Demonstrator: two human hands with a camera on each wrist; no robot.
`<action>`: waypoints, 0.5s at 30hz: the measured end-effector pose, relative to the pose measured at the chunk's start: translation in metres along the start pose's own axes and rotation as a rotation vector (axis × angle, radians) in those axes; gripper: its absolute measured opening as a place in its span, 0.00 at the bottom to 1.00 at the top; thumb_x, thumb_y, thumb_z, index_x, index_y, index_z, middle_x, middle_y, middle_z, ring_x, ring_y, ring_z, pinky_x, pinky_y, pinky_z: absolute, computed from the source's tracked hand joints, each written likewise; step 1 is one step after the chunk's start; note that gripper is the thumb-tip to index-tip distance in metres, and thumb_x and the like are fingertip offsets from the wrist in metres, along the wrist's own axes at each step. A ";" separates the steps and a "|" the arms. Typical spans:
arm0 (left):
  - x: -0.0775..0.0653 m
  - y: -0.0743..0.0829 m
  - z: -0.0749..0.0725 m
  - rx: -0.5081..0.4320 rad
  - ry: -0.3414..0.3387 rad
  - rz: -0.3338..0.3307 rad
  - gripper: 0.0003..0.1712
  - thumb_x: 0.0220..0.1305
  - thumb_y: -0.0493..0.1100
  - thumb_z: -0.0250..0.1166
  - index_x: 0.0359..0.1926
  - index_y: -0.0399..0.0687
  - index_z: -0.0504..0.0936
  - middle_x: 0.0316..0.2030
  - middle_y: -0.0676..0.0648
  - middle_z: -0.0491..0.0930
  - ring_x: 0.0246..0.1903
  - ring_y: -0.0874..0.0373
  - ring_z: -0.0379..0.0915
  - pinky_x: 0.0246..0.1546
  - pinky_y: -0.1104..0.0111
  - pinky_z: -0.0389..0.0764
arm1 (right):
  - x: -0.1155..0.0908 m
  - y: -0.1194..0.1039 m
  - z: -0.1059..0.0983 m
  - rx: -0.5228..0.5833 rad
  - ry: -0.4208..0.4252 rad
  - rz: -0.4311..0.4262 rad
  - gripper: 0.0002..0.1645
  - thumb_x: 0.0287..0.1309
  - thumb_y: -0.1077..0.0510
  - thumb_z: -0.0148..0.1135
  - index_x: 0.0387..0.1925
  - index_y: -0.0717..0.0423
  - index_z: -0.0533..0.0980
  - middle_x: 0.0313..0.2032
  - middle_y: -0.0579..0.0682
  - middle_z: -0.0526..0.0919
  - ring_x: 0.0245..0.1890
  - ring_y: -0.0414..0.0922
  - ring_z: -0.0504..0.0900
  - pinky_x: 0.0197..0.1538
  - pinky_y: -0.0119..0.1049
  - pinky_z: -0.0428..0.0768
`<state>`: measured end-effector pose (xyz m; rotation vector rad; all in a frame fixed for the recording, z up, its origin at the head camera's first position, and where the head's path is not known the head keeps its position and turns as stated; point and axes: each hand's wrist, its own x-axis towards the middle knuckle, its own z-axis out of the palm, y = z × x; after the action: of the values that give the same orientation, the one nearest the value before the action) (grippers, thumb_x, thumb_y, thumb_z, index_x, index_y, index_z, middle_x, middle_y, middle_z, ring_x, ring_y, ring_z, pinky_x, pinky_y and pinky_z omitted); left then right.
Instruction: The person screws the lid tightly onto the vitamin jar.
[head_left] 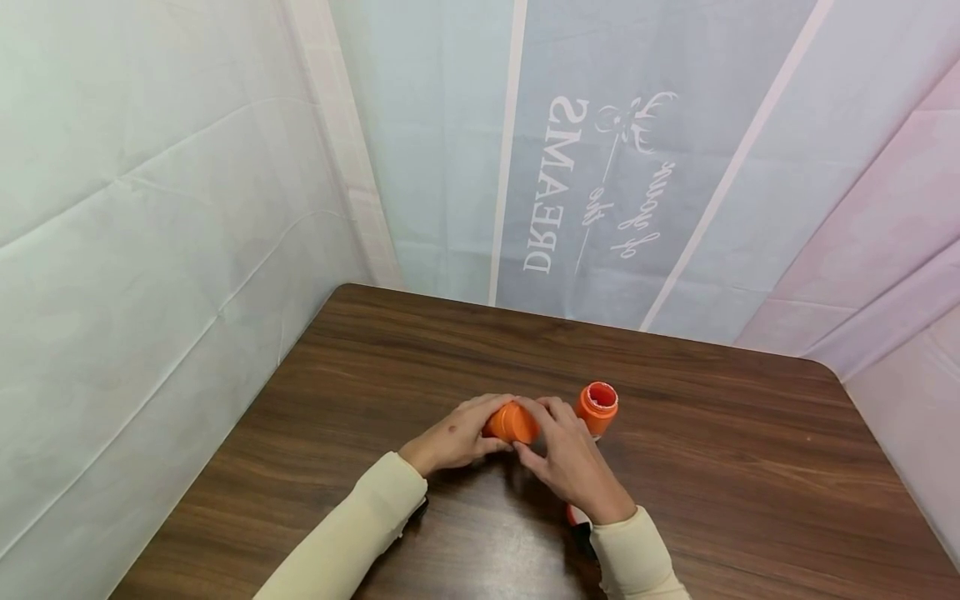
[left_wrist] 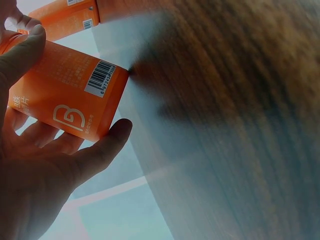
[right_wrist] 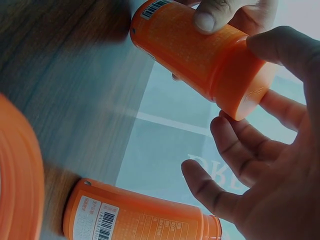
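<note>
My left hand (head_left: 457, 435) grips an orange pill bottle (left_wrist: 75, 87) round its body, thumb on one side and fingers on the other. The bottle is tilted, its base close over the table, and a barcode shows near the base. On its orange cap (right_wrist: 245, 82) the thumb and fingers of my right hand (head_left: 572, 454) pinch the edge. In the right wrist view the cap sits on the bottle's neck. A second orange bottle (head_left: 597, 407) stands upright without a cap, just beyond my right hand; its mouth has a ragged whitish rim.
An orange ridged round piece (right_wrist: 17, 175) shows at the left edge of the right wrist view. In the head view, a small red and white thing (head_left: 577, 515) lies partly hidden beside my right wrist. The dark wooden table (head_left: 360, 350) meets hanging printed cloth (head_left: 442, 167) behind.
</note>
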<state>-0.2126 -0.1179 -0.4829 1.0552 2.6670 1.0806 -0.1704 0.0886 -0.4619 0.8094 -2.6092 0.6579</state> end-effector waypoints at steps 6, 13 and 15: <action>0.000 0.001 -0.002 0.010 -0.006 -0.011 0.37 0.65 0.45 0.70 0.71 0.49 0.66 0.65 0.46 0.70 0.58 0.55 0.70 0.57 0.62 0.75 | 0.001 -0.002 -0.002 -0.007 -0.003 0.044 0.35 0.54 0.51 0.75 0.63 0.54 0.75 0.46 0.53 0.79 0.42 0.49 0.76 0.41 0.44 0.75; 0.001 0.004 -0.004 0.007 -0.013 -0.017 0.36 0.65 0.45 0.69 0.70 0.50 0.66 0.64 0.47 0.71 0.57 0.55 0.71 0.57 0.62 0.75 | 0.004 -0.002 -0.005 0.006 -0.012 0.077 0.38 0.53 0.48 0.77 0.64 0.54 0.74 0.48 0.53 0.79 0.44 0.50 0.77 0.42 0.46 0.76; 0.001 0.004 -0.005 0.009 -0.016 -0.016 0.36 0.65 0.43 0.70 0.71 0.50 0.66 0.64 0.46 0.71 0.58 0.55 0.71 0.57 0.61 0.75 | 0.005 -0.001 -0.006 0.006 -0.009 0.054 0.40 0.50 0.49 0.79 0.64 0.53 0.74 0.51 0.54 0.77 0.47 0.51 0.78 0.44 0.48 0.77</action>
<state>-0.2126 -0.1178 -0.4765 1.0372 2.6659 1.0543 -0.1726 0.0888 -0.4549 0.7477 -2.6461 0.6782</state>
